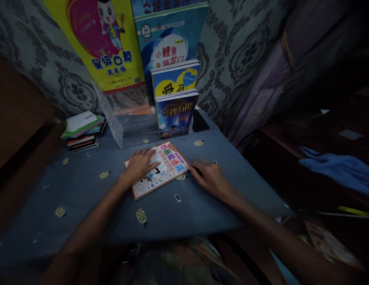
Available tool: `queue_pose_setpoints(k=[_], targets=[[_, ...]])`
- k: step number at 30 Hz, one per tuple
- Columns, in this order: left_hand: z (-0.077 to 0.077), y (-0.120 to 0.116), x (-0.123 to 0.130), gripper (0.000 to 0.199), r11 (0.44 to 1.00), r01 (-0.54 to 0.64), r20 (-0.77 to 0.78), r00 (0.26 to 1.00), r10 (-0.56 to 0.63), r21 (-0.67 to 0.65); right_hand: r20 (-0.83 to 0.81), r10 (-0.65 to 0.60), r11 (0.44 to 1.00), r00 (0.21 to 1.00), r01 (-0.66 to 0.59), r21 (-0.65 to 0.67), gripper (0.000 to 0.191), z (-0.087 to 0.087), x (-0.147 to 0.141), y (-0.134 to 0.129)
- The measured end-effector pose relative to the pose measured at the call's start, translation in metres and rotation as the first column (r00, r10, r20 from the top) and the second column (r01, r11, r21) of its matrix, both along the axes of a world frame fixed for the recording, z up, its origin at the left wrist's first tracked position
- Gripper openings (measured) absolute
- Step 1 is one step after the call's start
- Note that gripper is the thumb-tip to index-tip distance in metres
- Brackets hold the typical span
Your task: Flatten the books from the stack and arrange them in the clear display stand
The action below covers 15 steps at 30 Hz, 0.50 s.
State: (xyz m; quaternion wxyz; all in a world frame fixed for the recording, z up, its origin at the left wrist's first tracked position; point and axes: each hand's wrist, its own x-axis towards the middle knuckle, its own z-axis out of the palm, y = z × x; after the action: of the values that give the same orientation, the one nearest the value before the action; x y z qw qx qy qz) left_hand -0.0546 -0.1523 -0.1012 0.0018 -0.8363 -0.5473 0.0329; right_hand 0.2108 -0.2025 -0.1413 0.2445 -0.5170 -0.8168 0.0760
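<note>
A thin picture book [169,161] with an orange border and colourful Chinese lettering lies at a slant on the grey-blue tablecloth. My left hand [139,165] rests flat on its cover at the left, fingers stretched out, hiding part of the drawing. At the book's right corner, my right hand [209,176] has thumb and fingers closed on the edge. Just behind the book stands a clear acrylic book rack [119,132]. It bears upright books, among them a dark blue one [175,114] in front and a large yellow workbook [113,75] at the left.
On the left of the table sits a stack of small books [83,130]. A black flat object [200,120], possibly a phone, lies right of the rack. Patterned curtain fabric [240,47] hangs behind the table. A blue cloth [339,168] lies off to the right.
</note>
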Motion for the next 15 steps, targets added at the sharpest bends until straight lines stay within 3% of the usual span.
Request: queue_pose_setpoints(k=[3, 6, 15], targets=[[0.011, -0.004, -0.001, 0.051, 0.999, -0.037, -0.069, 0.997, 0.035, -0.038, 0.045, 0.011, 0.998, 0.999, -0.008, -0.059, 0.027, 0.004, -0.01, -0.004], [0.017, -0.012, 0.003, 0.053, 0.994, -0.096, -0.143, 0.986, 0.088, -0.049, 0.056, 0.071, 0.997, 0.996, -0.069, -0.03, 0.027, 0.0, -0.02, 0.007], [0.007, -0.012, -0.008, 0.058, 0.964, -0.262, -0.126, 0.959, 0.254, -0.052, 0.037, 0.218, 0.976, 0.975, -0.217, -0.033, 0.045, -0.025, -0.052, 0.087]])
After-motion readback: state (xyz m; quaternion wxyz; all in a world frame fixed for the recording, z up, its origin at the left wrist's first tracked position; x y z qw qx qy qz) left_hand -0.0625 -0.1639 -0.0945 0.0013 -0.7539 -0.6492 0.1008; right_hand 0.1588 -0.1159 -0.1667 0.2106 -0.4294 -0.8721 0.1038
